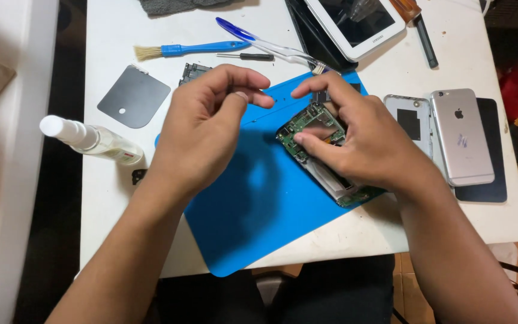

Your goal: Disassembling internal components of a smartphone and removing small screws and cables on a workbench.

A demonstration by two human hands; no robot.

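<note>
Right hand (pixel 364 141) pressing down on opened phone (pixel 319 144) with green circuit board showing, lying on blue mat (pixel 259 204) at bench (pixel 343 234) middle; thumb and forefinger bracketing board, grip closed around phone body. Left hand (pixel 211 123) hovering just left of phone, fingertips pinching together; whether anything sitting in that narrow grip, cannot tell. Blue brush (pixel 193 48), tweezers (pixel 271 45), small screwdriver (pixel 250 56) lying beyond hands. Spray bottle (pixel 91 139) lying at left. Silver phone (pixel 461 137) resting face down at right.
</note>
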